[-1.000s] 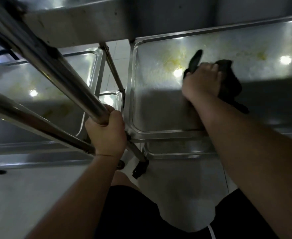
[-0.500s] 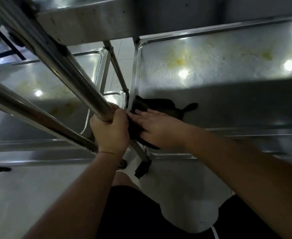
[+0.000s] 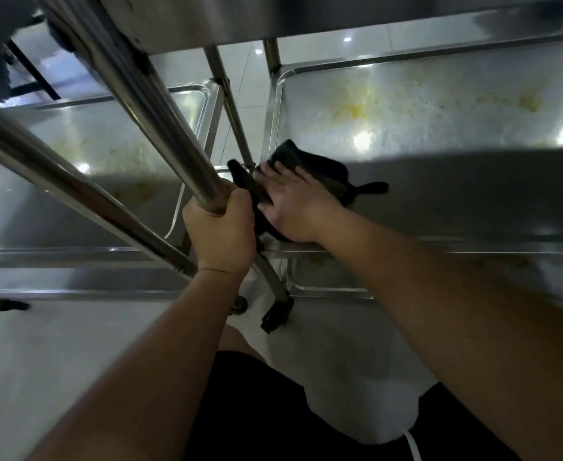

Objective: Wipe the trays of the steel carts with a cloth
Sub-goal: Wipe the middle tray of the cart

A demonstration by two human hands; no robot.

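Observation:
A steel cart tray [image 3: 439, 201] fills the right half of the view, with yellowish smears across its far part. A dark cloth [image 3: 310, 166] lies at the tray's near left corner, partly draped over the rim. My right hand [image 3: 293, 202] presses flat on the cloth, fingers straight and spread. My left hand [image 3: 221, 227] grips a thick steel cart bar [image 3: 140, 104] that runs diagonally up to the left.
A second cart's tray [image 3: 74, 168], also stained, sits on the left. Lower trays [image 3: 326, 277] show beneath both. Thin steel posts [image 3: 230, 104] and a black caster [image 3: 275, 316] stand between the carts. The floor is pale tile.
My right hand swept the cloth from the middle of the right tray to its near left corner and over the rim. My left hand kept its grip on the bar.

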